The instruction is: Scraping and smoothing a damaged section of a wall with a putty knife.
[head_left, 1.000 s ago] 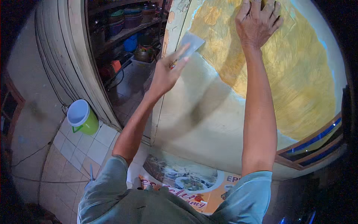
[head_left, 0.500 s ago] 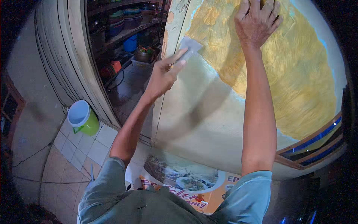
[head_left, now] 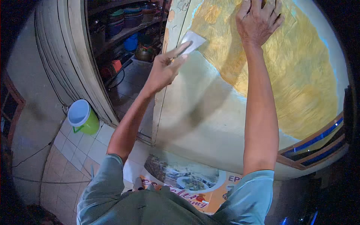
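My left hand [head_left: 162, 73] grips a flat, pale scraper blade [head_left: 195, 39], with the index finger stretched along it. The blade lies at the left border of a gold, wrinkled-textured patch [head_left: 303, 78] on the cream wall [head_left: 187, 99], close to the door frame. Whether its edge touches the wall, I cannot tell. Higher up, my right hand [head_left: 258, 26] rests on the gold patch with its fingers spread; no object shows in it. A light blue line runs along much of the patch's border.
Left of the wall is a doorway with shelves of stacked bowls [head_left: 125, 18]. A green bucket [head_left: 88, 122] stands on the tiles outside the frame. Below me lies a printed banner [head_left: 215, 195]. A wood-framed window [head_left: 311, 150] is at lower right.
My left hand has tilted the scraper, which now sits slightly higher and further right along the gold border. My right hand has stayed in place.
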`<state>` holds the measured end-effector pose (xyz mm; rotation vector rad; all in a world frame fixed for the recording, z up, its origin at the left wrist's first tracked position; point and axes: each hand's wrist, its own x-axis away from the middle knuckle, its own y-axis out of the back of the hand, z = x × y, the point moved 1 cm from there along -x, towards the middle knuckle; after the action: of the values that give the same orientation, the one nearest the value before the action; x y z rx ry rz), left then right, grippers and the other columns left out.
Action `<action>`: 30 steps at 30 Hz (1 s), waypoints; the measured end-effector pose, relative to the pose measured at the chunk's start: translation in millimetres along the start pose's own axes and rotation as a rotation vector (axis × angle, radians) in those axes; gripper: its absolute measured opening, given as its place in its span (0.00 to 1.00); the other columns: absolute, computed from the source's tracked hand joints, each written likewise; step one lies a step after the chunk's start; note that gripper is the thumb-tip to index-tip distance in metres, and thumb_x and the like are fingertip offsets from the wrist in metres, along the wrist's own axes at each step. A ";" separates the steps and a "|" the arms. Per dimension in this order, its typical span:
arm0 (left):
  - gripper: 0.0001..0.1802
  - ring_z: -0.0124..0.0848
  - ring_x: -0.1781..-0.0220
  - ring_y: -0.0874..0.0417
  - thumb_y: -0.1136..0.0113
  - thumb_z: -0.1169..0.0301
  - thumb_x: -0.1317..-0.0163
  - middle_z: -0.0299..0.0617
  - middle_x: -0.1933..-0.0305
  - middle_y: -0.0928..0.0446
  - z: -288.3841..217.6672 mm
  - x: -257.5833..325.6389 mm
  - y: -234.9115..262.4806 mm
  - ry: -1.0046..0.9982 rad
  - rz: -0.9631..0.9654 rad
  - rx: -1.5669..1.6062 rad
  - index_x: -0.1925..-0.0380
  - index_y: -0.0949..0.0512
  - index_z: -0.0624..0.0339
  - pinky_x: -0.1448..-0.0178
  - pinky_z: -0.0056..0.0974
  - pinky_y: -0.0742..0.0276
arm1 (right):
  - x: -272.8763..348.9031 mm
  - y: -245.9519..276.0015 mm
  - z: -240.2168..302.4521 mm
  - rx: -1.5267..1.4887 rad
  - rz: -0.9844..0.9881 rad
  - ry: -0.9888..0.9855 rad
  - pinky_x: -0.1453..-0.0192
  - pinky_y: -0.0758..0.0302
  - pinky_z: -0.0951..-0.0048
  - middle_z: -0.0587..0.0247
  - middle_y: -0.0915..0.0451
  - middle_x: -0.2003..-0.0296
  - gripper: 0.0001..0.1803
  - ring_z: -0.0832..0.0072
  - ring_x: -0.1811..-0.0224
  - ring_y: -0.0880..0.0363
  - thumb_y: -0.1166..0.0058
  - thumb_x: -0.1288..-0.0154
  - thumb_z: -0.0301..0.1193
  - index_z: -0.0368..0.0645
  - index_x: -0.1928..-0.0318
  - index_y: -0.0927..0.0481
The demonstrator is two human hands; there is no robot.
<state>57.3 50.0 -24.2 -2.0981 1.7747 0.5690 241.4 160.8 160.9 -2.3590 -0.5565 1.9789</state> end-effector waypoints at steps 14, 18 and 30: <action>0.25 0.15 0.79 0.38 0.39 0.61 0.24 0.24 0.73 0.29 27.6 -1.4 10.5 -0.114 -0.042 -0.063 0.28 0.25 0.41 0.77 0.28 0.39 | 3.9 -3.5 5.0 -0.060 -0.054 0.030 0.18 0.51 0.39 0.52 0.37 0.23 0.27 0.48 0.20 0.44 0.52 0.24 0.37 0.50 0.27 0.27; 0.26 0.14 0.79 0.39 0.39 0.63 0.24 0.23 0.71 0.26 45.1 36.2 4.7 0.147 -0.016 0.038 0.27 0.25 0.40 0.76 0.27 0.41 | 1.1 -1.1 0.3 -0.015 -0.031 0.012 0.17 0.52 0.40 0.53 0.37 0.23 0.27 0.48 0.19 0.45 0.52 0.24 0.37 0.49 0.27 0.27; 0.26 0.16 0.68 0.32 0.39 0.61 0.24 0.30 0.51 0.18 37.1 23.7 -0.2 0.080 -0.034 -0.027 0.28 0.24 0.45 0.64 0.28 0.30 | 5.9 -6.1 -1.7 0.001 -0.001 0.005 0.18 0.51 0.40 0.51 0.37 0.23 0.27 0.48 0.19 0.45 0.52 0.24 0.38 0.50 0.27 0.27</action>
<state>57.7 48.2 -68.2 -2.1935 1.7799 0.5093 242.2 168.5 157.0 -2.3616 -0.5570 1.9719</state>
